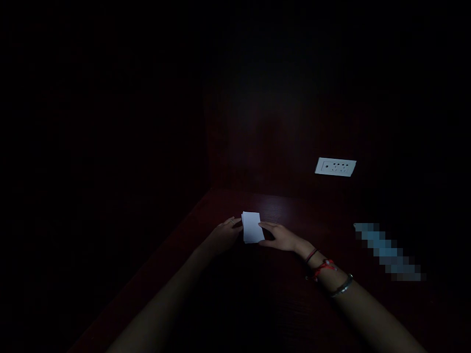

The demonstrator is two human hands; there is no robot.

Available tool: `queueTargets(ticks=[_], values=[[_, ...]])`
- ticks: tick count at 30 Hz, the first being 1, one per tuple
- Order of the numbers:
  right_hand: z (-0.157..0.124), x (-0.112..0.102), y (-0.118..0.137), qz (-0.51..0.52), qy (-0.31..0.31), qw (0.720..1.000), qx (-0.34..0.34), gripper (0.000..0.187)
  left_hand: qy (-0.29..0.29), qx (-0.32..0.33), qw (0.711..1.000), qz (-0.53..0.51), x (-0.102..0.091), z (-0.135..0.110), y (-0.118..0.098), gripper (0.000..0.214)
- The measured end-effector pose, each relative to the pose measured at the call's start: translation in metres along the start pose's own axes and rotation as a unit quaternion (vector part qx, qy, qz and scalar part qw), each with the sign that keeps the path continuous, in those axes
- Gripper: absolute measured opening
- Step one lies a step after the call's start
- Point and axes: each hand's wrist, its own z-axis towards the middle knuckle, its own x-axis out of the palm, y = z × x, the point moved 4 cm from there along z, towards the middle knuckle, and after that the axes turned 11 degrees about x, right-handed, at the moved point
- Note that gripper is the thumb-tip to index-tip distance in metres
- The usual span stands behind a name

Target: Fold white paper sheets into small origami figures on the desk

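Observation:
The scene is very dark. A small white folded paper or stack of cards (pixel 251 227) lies on a dark reddish wooden table (pixel 294 211). My left hand (pixel 226 233) touches its left edge with curled fingers. My right hand (pixel 278 236) rests against its right edge, fingers extended along it. Both hands seem to pinch the paper between them. My right wrist carries red thread bands and a metal bangle (pixel 342 287).
A white wall socket plate (pixel 335 166) sits on the dark back wall at the right. A blurred-out bluish strip (pixel 388 251) lies on the table to the right. The table meets the walls in a corner behind the paper.

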Motion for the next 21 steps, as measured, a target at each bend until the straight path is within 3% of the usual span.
queueTargets(ticks=[5,11,16,21], values=[[-0.048,-0.020,-0.019,0.004,0.001,1.000,0.024,0.065,0.008,0.061,0.998,-0.022,0.011,0.018,-0.038,0.043],[-0.090,-0.043,-0.039,0.014,0.010,0.998,0.065,0.064,0.021,0.057,0.997,-0.039,0.014,0.042,-0.066,0.041],[-0.099,-0.049,-0.048,-0.005,0.004,0.996,0.092,0.063,0.034,0.055,0.996,-0.067,0.012,0.063,-0.077,0.036],[-0.089,-0.043,-0.048,-0.032,-0.016,0.992,0.121,0.064,0.027,0.026,0.996,-0.084,0.021,0.063,-0.077,0.037]])
